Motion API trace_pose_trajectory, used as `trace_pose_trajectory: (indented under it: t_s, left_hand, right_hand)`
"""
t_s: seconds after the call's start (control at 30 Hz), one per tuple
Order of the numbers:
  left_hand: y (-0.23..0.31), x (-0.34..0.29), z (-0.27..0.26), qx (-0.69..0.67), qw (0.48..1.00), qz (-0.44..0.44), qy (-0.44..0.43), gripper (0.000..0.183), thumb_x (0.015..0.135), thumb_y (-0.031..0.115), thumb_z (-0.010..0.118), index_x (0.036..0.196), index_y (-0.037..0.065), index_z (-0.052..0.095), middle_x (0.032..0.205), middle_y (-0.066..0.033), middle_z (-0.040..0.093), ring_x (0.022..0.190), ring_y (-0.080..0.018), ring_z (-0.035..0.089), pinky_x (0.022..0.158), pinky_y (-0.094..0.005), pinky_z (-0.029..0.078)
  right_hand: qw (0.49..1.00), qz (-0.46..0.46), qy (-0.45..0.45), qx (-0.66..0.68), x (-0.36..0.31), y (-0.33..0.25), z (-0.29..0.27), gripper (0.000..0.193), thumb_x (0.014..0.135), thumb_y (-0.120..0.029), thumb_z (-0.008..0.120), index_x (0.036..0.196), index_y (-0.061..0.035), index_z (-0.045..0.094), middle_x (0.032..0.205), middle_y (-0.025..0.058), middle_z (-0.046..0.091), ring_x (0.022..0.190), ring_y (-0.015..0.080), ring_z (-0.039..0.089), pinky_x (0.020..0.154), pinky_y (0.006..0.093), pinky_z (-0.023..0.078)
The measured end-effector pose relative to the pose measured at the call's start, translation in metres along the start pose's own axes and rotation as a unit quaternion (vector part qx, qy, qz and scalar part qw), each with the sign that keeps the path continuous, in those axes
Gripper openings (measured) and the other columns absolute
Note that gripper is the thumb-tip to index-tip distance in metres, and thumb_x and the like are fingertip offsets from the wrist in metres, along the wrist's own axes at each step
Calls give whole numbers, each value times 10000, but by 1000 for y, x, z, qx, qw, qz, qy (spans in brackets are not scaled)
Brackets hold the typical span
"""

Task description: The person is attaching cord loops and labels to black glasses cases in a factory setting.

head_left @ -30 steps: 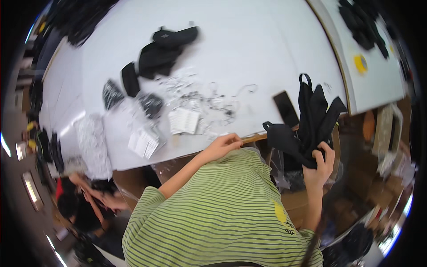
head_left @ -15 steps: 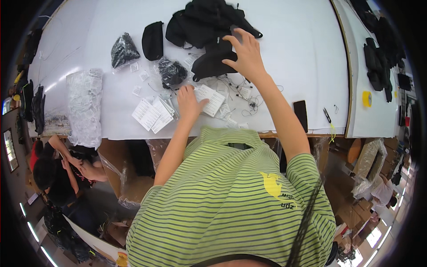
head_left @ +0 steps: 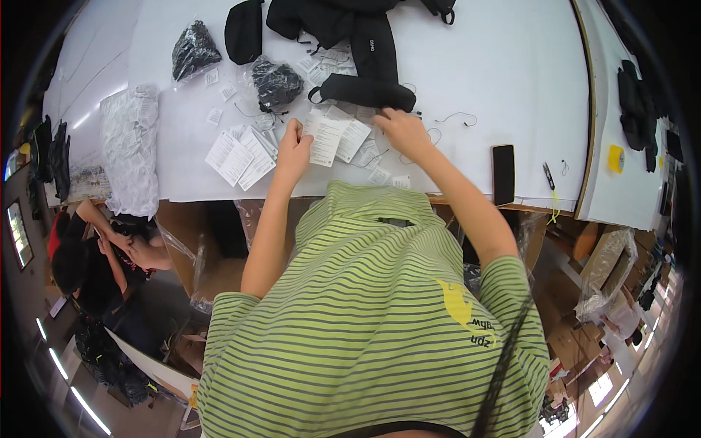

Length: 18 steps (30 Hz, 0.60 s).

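Observation:
In my left hand (head_left: 293,152) a white printed card (head_left: 326,140) is pinched at its left edge, raised a little above a stack of similar cards (head_left: 353,139). My right hand (head_left: 404,133) is bent down over the black cords (head_left: 432,136), fingertips drawn together just below a black padded fabric piece (head_left: 369,93). Whatever those fingertips hold is too small to make out. Beyond lies a larger black fabric item with straps (head_left: 321,20). Clear bags of black cords (head_left: 276,84) and more loose cards (head_left: 241,157) lie to the left of my left hand.
A black pouch (head_left: 244,33), another bag of black pieces (head_left: 196,50) and a crumpled clear plastic bundle (head_left: 130,150) lie on the left. On the right are a phone (head_left: 503,174), small snips (head_left: 548,177) and yellow tape (head_left: 616,159). Another person (head_left: 80,252) sits at lower left.
My left hand has lifted a card off the stack. My right hand has come down toward me from the black fabric, its spread fingers now drawn together. The padded piece lies turned sideways.

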<state>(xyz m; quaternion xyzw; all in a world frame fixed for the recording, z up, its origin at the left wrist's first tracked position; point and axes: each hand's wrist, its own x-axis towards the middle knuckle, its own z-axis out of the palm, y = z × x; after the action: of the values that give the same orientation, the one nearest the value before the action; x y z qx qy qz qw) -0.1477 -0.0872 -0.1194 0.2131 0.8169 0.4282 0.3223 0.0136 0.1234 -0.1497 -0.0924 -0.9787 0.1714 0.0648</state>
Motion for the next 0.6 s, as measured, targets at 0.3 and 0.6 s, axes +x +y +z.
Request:
trace_pose_trajectory:
  t_s: [0.3, 0.6]
  left_hand:
    - [68, -52, 1, -170, 983, -58, 31, 430, 833, 154, 669, 1123, 40, 373, 943, -123, 579, 851, -144, 547, 746, -266, 439]
    - [102, -63, 1, -163, 981, 100, 16, 206, 834, 93, 667, 995, 3, 574, 875, -12, 556, 788, -78, 529, 708, -202, 413]
  right_hand:
    - [982, -159, -94, 22, 23, 15, -21, 71, 767, -74, 618, 828, -74, 582, 897, 21, 535, 749, 203, 571, 589, 336, 497]
    - [815, 152, 55, 556, 9, -86, -108, 74, 847, -61, 615, 855, -17, 557, 706, 24, 594, 629, 82, 549, 586, 223, 426]
